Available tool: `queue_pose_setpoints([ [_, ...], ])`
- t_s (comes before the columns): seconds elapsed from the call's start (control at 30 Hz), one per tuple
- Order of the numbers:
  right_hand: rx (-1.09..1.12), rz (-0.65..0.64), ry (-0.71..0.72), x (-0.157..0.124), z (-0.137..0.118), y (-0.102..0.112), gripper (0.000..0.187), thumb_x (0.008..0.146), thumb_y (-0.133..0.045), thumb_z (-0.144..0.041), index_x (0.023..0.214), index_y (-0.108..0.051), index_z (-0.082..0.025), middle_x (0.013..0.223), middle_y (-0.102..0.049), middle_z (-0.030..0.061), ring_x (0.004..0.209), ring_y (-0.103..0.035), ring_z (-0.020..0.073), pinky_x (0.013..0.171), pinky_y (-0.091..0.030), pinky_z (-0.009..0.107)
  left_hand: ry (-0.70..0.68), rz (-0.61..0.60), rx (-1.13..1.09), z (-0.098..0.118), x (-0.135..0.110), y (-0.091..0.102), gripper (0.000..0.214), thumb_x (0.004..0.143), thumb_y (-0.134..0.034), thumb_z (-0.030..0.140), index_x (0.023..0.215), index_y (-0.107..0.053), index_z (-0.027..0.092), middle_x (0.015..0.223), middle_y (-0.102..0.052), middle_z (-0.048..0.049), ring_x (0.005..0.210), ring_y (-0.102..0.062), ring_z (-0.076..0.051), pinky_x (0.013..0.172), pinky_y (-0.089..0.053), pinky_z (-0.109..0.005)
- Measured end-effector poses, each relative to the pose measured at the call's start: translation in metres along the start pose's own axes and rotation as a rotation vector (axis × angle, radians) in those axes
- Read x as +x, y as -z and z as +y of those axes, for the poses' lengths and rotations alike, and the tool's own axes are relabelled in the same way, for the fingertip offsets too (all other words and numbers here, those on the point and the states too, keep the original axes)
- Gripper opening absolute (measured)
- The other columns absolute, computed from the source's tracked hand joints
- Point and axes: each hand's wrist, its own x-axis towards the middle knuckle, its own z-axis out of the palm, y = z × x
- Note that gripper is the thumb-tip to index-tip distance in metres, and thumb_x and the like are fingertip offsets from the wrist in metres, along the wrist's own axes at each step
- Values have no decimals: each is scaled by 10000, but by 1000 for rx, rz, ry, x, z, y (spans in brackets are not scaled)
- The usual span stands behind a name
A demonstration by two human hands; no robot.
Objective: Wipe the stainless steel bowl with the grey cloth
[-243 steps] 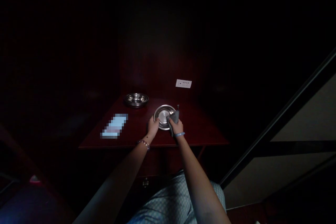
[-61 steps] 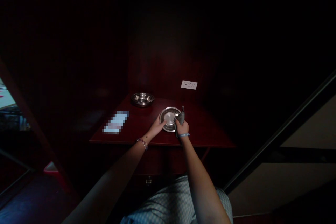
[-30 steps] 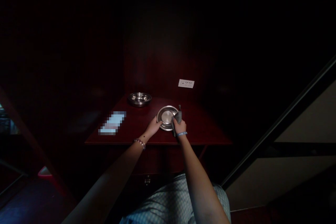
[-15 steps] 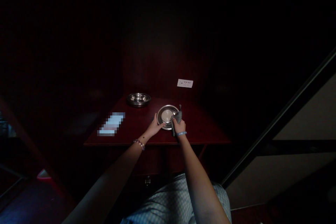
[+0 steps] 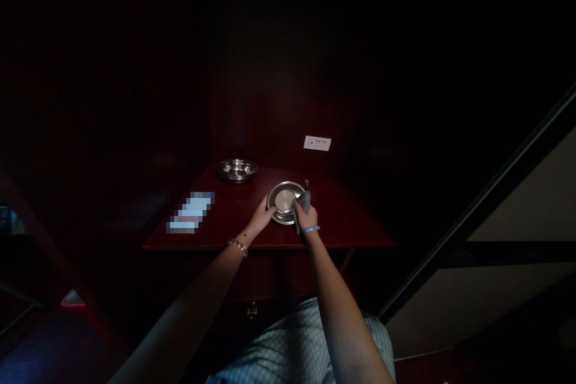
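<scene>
A dark red counter is carrying a steel plate near its front edge; the left hand is pressing the near rim, grip open. The right hand is bunching a grey cloth in a closed grip on the plate's right side; good wiping is probably needing that rim braced firmly.

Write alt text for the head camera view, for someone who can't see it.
In a dim room, a person's right hand presses a grey cloth onto a metal plate on a dark red table, while the left hand rests on the plate's rim. A metal bowl sits farther back left.
</scene>
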Motion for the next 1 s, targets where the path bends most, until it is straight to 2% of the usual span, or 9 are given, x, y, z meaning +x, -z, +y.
queue_pose_setpoints([
  [0.13,30,5,-15,2,3,-1,322,762,-536,-418,784,-684,-134,792,-719,117,789,-683,228,615,-464,227,-49,-49,31,-1,-2,-2,538,772,-531,193,1289,-389,152,1322,-498,-116,1244,-441,-211,1084,-287,-363],
  [0.23,46,11,-27,2,3,-1,317,763,-536,-412,810,-685,-136,823,-721,119,817,-684,229,630,-469,228,-87,-83,72,0,-5,-1,681,745,-607,261,1329,-274,153,1347,-455,-142,1243,-443,-210,1078,-292,-364],
  [0.37,71,21,-27,3,4,-1,316,765,-538,-405,825,-684,-131,835,-722,119,819,-685,227,642,-477,230,3,-115,163,-1,-9,2,812,676,-696,331,1326,-249,143,1278,-510,-162,1193,-490,-253,1050,-329,-396],
  [0.53,71,19,-20,3,4,-2,312,765,-539,-401,802,-685,-128,812,-722,117,802,-683,224,626,-476,230,45,-73,115,-4,-6,1,816,707,-651,254,1374,-205,107,1318,-481,-185,1246,-438,-258,1073,-294,-391],
  [0.73,46,15,-6,1,3,-3,298,767,-535,-393,767,-683,-134,790,-721,108,766,-681,213,618,-468,223,7,-71,55,-6,-2,-1,746,705,-606,180,1365,-261,134,1321,-492,-147,1248,-440,-235,1073,-293,-397],
  [0.87,35,11,6,2,4,-3,300,767,-532,-391,764,-683,-132,782,-720,107,772,-679,217,615,-465,223,16,-31,54,-6,0,0,738,692,-598,140,1363,-291,137,1309,-507,-134,1238,-449,-235,1075,-295,-390],
  [1.0,11,-8,25,1,2,-3,305,775,-524,-389,740,-680,-130,770,-717,113,750,-677,212,610,-459,221,39,29,59,-5,1,2,671,677,-595,103,1316,-402,171,1250,-567,-92,1199,-485,-244,1069,-311,-385],
])
